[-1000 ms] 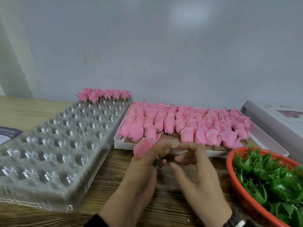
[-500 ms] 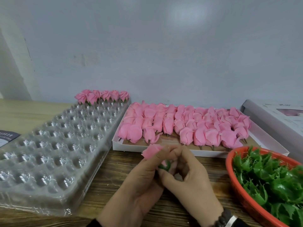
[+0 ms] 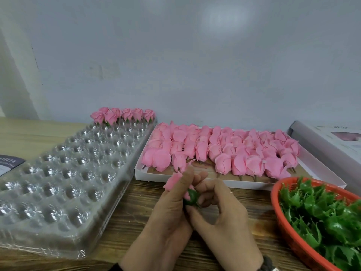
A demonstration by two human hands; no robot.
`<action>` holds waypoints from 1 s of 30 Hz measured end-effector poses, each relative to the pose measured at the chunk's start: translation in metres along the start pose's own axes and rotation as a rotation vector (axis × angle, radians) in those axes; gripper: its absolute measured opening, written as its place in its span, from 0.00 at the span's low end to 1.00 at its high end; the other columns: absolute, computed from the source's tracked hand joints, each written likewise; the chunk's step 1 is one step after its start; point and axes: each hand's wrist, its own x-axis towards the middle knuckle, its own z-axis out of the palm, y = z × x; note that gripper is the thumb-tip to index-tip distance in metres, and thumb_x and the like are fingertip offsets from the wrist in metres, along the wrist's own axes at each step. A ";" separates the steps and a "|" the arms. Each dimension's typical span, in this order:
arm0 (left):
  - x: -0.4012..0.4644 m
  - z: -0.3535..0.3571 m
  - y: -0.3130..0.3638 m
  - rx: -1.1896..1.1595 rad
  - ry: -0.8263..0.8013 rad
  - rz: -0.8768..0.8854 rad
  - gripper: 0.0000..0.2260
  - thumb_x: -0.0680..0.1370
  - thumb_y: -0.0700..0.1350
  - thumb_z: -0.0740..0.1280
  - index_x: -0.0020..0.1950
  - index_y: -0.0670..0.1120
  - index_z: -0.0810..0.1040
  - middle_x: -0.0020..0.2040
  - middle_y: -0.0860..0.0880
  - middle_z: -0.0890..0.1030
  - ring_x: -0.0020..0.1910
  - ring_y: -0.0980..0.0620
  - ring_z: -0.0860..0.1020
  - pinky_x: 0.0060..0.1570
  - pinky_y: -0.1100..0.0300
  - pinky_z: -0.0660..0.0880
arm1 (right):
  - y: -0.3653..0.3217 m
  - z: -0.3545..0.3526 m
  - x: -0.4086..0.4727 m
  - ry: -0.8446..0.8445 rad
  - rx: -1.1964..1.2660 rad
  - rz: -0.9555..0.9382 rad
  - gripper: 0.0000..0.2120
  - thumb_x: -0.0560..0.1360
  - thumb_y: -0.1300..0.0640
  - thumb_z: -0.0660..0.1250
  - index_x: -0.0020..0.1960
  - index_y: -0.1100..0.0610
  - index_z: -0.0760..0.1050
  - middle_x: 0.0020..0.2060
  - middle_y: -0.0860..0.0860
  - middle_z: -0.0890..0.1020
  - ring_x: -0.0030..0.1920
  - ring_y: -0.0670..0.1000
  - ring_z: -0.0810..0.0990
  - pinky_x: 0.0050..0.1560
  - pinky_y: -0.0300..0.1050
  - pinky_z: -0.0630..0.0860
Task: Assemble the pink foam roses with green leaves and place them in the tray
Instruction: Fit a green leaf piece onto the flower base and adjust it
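Behind left hand (image 3: 172, 210), rose (image 3: 172, 180) half hidden.

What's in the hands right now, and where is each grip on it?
One pink rose: the left hand grips its bloom, and the right hand pinches the green leaf at its base.

counts on the table — roses, trays, leaves

five finished roses (image 3: 123, 115) in one clear tray (image 3: 64, 173); one white box (image 3: 195, 178) of loose rose heads (image 3: 220, 149), too crowded to count; one red basket (image 3: 287, 229) of green leaves (image 3: 322, 216) — too many to count; two hands, one rose (image 3: 174, 180) between them.
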 end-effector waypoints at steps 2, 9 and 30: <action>0.000 -0.001 -0.001 0.021 -0.006 0.007 0.21 0.67 0.52 0.69 0.51 0.37 0.79 0.39 0.44 0.80 0.34 0.51 0.79 0.44 0.54 0.76 | -0.001 0.000 -0.001 -0.001 0.021 0.013 0.15 0.63 0.66 0.75 0.41 0.50 0.73 0.33 0.47 0.77 0.37 0.42 0.78 0.38 0.23 0.69; -0.006 0.005 -0.003 -0.012 -0.075 -0.002 0.09 0.62 0.47 0.71 0.32 0.41 0.78 0.38 0.42 0.81 0.35 0.47 0.81 0.36 0.55 0.80 | -0.005 0.000 0.002 -0.016 0.130 0.085 0.16 0.64 0.63 0.74 0.39 0.46 0.70 0.38 0.45 0.80 0.33 0.41 0.76 0.35 0.26 0.70; -0.002 -0.002 0.000 0.197 -0.139 0.045 0.08 0.63 0.48 0.75 0.37 0.44 0.84 0.38 0.42 0.81 0.41 0.45 0.80 0.49 0.50 0.75 | -0.005 -0.005 0.007 -0.107 0.510 0.284 0.09 0.67 0.70 0.71 0.39 0.60 0.74 0.30 0.48 0.79 0.31 0.43 0.73 0.32 0.33 0.72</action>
